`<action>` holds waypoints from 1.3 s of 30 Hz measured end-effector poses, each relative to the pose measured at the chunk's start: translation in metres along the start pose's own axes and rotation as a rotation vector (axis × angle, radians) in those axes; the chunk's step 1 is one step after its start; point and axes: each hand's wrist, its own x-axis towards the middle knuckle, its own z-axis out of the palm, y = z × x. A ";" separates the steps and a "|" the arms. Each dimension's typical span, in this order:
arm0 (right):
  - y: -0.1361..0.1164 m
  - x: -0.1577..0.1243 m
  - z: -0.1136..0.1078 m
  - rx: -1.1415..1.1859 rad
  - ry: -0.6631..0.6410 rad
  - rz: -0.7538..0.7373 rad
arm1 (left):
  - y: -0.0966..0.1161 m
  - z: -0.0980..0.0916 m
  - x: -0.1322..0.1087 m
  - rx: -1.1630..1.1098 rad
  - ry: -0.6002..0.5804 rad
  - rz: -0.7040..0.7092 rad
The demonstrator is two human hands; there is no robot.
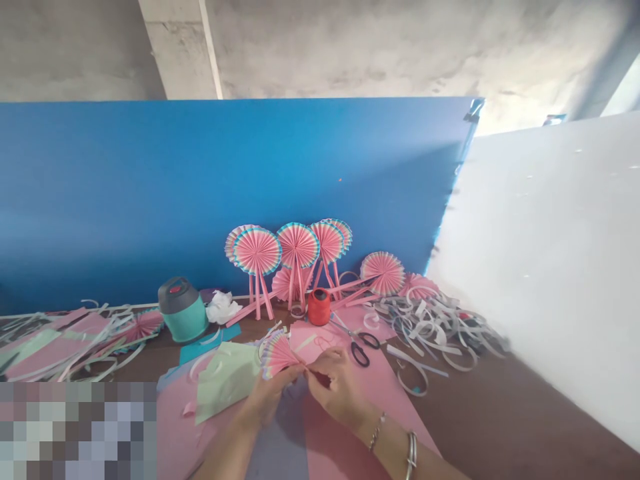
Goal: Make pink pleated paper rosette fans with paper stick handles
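A small pleated paper fan (278, 357), pink with a pastel rainbow edge, is partly spread above the table. My left hand (274, 393) is closed on its lower side, thumb along the folds. The fingers of my right hand (336, 385) pinch the fan's narrow gathered end, close to the left thumb. Whether a thread is between those fingertips is too small to see. Beneath the hands lie pink paper (350, 427) and a light green sheet (230, 377). Black-handled scissors (360, 350) rest just beyond my right hand, near a red spool of thread (319, 308).
Finished round paper fans (257, 250) on pink sticks lean against the blue panel (200, 173). A teal container with a grey lid (183, 312) stands left, beside crumpled white paper (223, 309). Curled paper strips (435, 327) pile up right, along a white wall (545, 267).
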 end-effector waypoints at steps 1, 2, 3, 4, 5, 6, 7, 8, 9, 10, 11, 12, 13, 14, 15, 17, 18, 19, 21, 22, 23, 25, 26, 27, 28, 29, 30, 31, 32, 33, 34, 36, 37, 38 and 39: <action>0.000 0.000 0.000 -0.010 0.027 0.002 | 0.000 0.001 0.000 -0.017 0.004 -0.012; 0.000 -0.001 0.000 -0.024 0.055 0.004 | 0.001 0.003 0.000 -0.044 0.006 -0.025; -0.001 -0.001 0.000 -0.042 0.079 0.006 | 0.002 0.005 0.001 -0.078 0.005 -0.033; -0.001 -0.001 0.000 -0.061 0.092 0.007 | 0.003 0.006 0.001 -0.114 0.004 -0.038; -0.002 -0.001 -0.001 -0.077 0.093 0.004 | 0.004 0.007 0.000 -0.147 0.009 -0.040; -0.003 -0.001 -0.002 -0.093 0.083 -0.002 | 0.005 0.008 0.000 -0.167 0.012 -0.037; -0.004 -0.001 -0.003 -0.106 0.070 -0.010 | 0.006 0.009 0.001 -0.176 0.012 -0.029; -0.005 -0.001 -0.004 -0.118 0.058 -0.015 | 0.006 0.010 0.001 -0.176 0.008 -0.016; -0.006 -0.001 -0.005 -0.127 0.050 -0.016 | 0.007 0.010 0.001 -0.170 -0.004 0.000; -0.006 -0.001 -0.006 -0.134 0.046 -0.011 | 0.007 0.010 0.001 -0.159 -0.016 0.018; -0.007 -0.001 -0.007 -0.137 0.042 -0.004 | 0.008 0.011 0.001 -0.148 -0.020 0.036; -0.007 -0.001 -0.009 -0.137 0.033 0.004 | 0.009 0.011 0.001 -0.140 -0.016 0.048; -0.008 0.000 -0.010 -0.133 0.021 0.012 | 0.010 0.011 0.001 -0.136 -0.007 0.049; -0.007 0.000 -0.011 -0.125 0.006 0.020 | 0.012 0.011 0.001 -0.137 0.004 0.041; -0.006 0.001 -0.012 -0.114 -0.008 0.023 | 0.014 0.011 0.002 -0.141 0.011 0.028; -0.003 0.001 -0.013 -0.081 -0.014 0.011 | 0.018 0.009 0.002 -0.153 0.015 0.008; 0.000 0.002 -0.014 -0.060 -0.007 0.002 | 0.020 0.008 0.002 -0.154 0.016 0.004; 0.004 0.002 -0.014 -0.034 0.004 -0.007 | 0.022 0.007 0.003 -0.154 0.017 0.002; 0.010 0.003 -0.013 0.019 0.022 -0.012 | 0.025 0.005 0.003 -0.163 0.008 -0.001; 0.013 0.003 -0.013 0.044 0.026 -0.004 | 0.026 0.004 0.003 -0.173 -0.006 -0.007; 0.015 0.003 -0.013 0.066 0.025 0.008 | 0.027 0.003 0.003 -0.183 -0.021 -0.014; 0.018 0.003 -0.013 0.104 0.025 0.034 | 0.028 0.001 0.002 -0.193 -0.028 -0.035; 0.018 0.003 -0.013 0.121 0.025 0.044 | 0.029 0.001 0.002 -0.186 -0.012 -0.050; 0.018 0.003 -0.014 0.134 0.023 0.051 | 0.029 0.001 0.002 -0.177 0.013 -0.064; 0.018 0.004 -0.015 0.141 0.022 0.054 | 0.030 0.000 0.002 -0.170 0.043 -0.075; 0.017 0.004 -0.016 0.143 0.021 0.054 | 0.030 0.000 0.002 -0.167 0.066 -0.081; 0.016 0.004 -0.017 0.140 0.020 0.052 | 0.030 0.000 0.002 -0.171 0.075 -0.084; 0.015 0.005 -0.018 0.133 0.018 0.046 | 0.030 0.000 0.002 -0.180 0.071 -0.082; 0.014 0.005 -0.018 0.123 0.012 0.038 | 0.030 0.000 0.002 -0.190 0.057 -0.080; 0.013 0.005 -0.019 0.112 0.000 0.025 | 0.030 0.000 0.002 -0.197 0.041 -0.076; 0.012 0.005 -0.019 0.098 -0.016 0.008 | 0.030 0.000 0.002 -0.201 0.024 -0.073; 0.012 0.005 -0.018 0.064 -0.047 -0.024 | 0.030 0.001 0.002 -0.194 0.009 -0.065; 0.012 0.005 -0.017 0.044 -0.054 -0.031 | 0.030 0.001 0.002 -0.180 0.014 -0.060; 0.013 0.005 -0.016 0.023 -0.051 -0.034 | 0.030 0.000 0.003 -0.160 0.022 -0.057; 0.014 0.004 -0.015 0.000 -0.037 -0.034 | 0.030 0.000 0.003 -0.136 0.032 -0.053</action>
